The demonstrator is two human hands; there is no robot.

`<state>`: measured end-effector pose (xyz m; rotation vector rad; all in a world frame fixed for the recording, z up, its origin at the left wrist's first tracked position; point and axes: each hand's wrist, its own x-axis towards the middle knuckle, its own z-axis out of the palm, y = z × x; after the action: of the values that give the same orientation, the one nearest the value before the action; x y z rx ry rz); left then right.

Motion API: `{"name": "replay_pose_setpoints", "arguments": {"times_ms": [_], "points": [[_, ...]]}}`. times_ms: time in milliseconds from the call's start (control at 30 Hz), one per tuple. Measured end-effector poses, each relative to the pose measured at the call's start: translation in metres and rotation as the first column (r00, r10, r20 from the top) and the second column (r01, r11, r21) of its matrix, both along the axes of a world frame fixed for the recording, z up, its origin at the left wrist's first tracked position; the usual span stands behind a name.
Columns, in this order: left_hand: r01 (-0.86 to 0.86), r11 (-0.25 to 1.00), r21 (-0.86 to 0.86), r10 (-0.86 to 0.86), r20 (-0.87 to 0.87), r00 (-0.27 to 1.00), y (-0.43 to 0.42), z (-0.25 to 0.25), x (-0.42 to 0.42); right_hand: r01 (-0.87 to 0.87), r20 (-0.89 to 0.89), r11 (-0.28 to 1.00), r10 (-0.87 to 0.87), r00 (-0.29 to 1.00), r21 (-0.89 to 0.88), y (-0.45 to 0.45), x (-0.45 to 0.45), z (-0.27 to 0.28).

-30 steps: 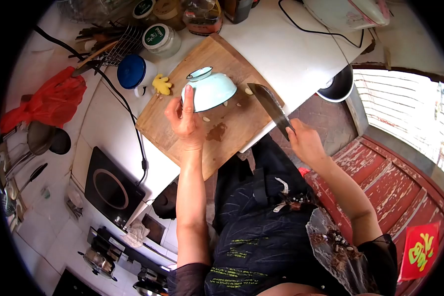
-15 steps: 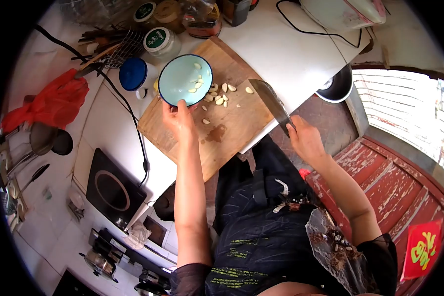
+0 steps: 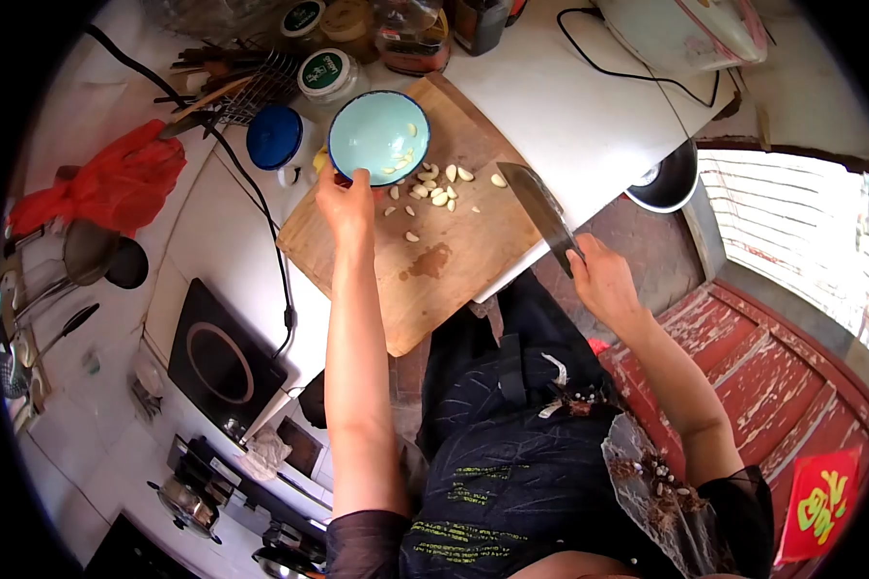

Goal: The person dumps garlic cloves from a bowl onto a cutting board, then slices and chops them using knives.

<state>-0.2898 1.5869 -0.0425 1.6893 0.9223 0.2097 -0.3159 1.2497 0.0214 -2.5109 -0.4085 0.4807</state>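
My left hand (image 3: 346,201) grips the near rim of a pale green enamel bowl (image 3: 365,135) with a dark blue edge. The bowl is tipped over the wooden cutting board (image 3: 473,246), and a few garlic cloves lie inside it, toward its right side. Several peeled garlic cloves (image 3: 439,193) are scattered on the board just below and right of the bowl. In my right hand (image 3: 603,275) is the handle of a cleaver (image 3: 540,206); its broad blade lies over the board's right edge, close to a single clove.
Jars (image 3: 328,75) and a blue-lidded mug (image 3: 275,138) stand behind and left of the board. An induction cooktop (image 3: 224,352) lies at the left, with a black cord (image 3: 261,222) running past it. A dark metal pot (image 3: 671,181) sits beyond the counter's right edge.
My left hand has shifted its hold to the left along the bowl's rim. Inside the bowl, the cloves have slid nearer the lower rim. The cleaver stays almost where it was.
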Motion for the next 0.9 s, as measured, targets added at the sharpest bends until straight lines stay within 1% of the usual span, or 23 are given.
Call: {"name": "replay_pose_setpoints", "arguments": {"times_ms": [33, 67, 100, 133, 167, 200, 233, 267, 333, 367, 433, 467, 533, 567, 633, 667, 733, 867, 900], "points": [[0.097, 0.932, 0.350, -0.086, -0.045, 0.995, 0.003, -0.001, 0.000, 0.005, -0.011, 1.000, -0.005, 1.000, -0.009, 0.000, 0.000, 0.000], [0.093, 0.931, 0.353, -0.083, -0.042, 0.996, 0.002, -0.002, -0.003, 0.009, -0.021, 1.000, -0.010, 1.000, -0.018, -0.001, 0.001, 0.000], [0.071, 0.713, 0.698, -0.078, -0.022, 0.997, -0.009, 0.015, -0.005, 0.006, -0.018, 1.000, -0.006, 1.000, -0.015, -0.001, 0.000, 0.000], [0.031, 0.376, 0.926, -0.080, -0.001, 0.997, -0.018, 0.026, -0.004, 0.004, -0.006, 1.000, -0.004, 1.000, -0.006, 0.000, 0.001, -0.001], [0.027, 0.374, 0.927, -0.077, 0.002, 0.997, -0.022, 0.026, -0.002, 0.002, 0.006, 1.000, -0.002, 1.000, 0.002, -0.001, 0.001, -0.001], [0.180, 0.487, 0.855, -0.287, -0.038, 0.957, -0.025, 0.024, 0.000, -0.003, 0.009, 1.000, 0.003, 1.000, 0.004, -0.001, 0.001, -0.001], [0.346, 0.553, 0.758, -0.487, -0.042, 0.872, -0.028, 0.022, 0.003, 0.002, -0.004, 1.000, -0.002, 1.000, 0.000, -0.002, 0.001, -0.001], [0.340, 0.553, 0.760, -0.483, -0.040, 0.875, -0.032, 0.019, 0.006, 0.006, -0.015, 1.000, -0.006, 1.000, -0.004, -0.001, 0.001, -0.001], [0.404, 0.465, 0.788, -0.584, -0.070, 0.809, -0.037, 0.008, 0.013, 0.003, -0.017, 1.000, -0.003, 1.000, -0.006, 0.000, 0.002, 0.001], [0.401, 0.466, 0.788, -0.583, -0.068, 0.810, -0.036, 0.003, 0.015, 0.005, -0.025, 1.000, -0.005, 1.000, -0.012, 0.000, 0.002, 0.002], [0.552, 0.475, 0.685, -0.581, -0.227, 0.782, -0.033, -0.002, 0.019, 0.002, -0.018, 1.000, -0.002, 1.000, -0.008, -0.001, 0.000, 0.000], [0.552, 0.476, 0.685, -0.580, -0.227, 0.782, -0.031, -0.004, 0.020, 0.000, -0.014, 1.000, 0.000, 1.000, -0.002, -0.001, 0.000, -0.001], [0.580, 0.559, 0.592, -0.572, -0.231, 0.787, -0.028, 0.001, 0.021, 0.008, -0.022, 1.000, -0.008, 1.000, -0.002, -0.001, 0.000, -0.002], [0.581, 0.558, 0.592, -0.572, -0.233, 0.786, -0.027, 0.003, 0.021, 0.017, -0.028, 1.000, -0.017, 0.999, -0.004, -0.001, 0.000, -0.002], [0.597, 0.679, 0.427, -0.580, -0.188, 0.793, -0.025, 0.006, 0.023, 0.014, -0.026, 1.000, -0.014, 1.000, -0.001, -0.001, 0.000, -0.002], [0.599, 0.678, 0.427, -0.582, -0.186, 0.792, -0.025, 0.007, 0.023, 0.010, -0.024, 1.000, -0.010, 1.000, 0.001, -0.001, 0.001, -0.002], [0.525, 0.730, 0.437, -0.543, -0.096, 0.835, -0.026, 0.010, 0.024, 0.011, -0.018, 1.000, -0.011, 1.000, -0.001, 0.000, 0.002, -0.002], [0.473, 0.778, 0.414, -0.503, -0.040, 0.863, -0.028, 0.016, 0.022, 0.008, -0.017, 1.000, -0.008, 1.000, -0.018, 0.000, 0.002, -0.005], [0.482, 0.802, 0.352, -0.511, -0.012, 0.859, -0.028, 0.017, 0.021, 0.009, -0.018, 1.000, -0.009, 1.000, -0.019, 0.000, 0.003, -0.006]]}}
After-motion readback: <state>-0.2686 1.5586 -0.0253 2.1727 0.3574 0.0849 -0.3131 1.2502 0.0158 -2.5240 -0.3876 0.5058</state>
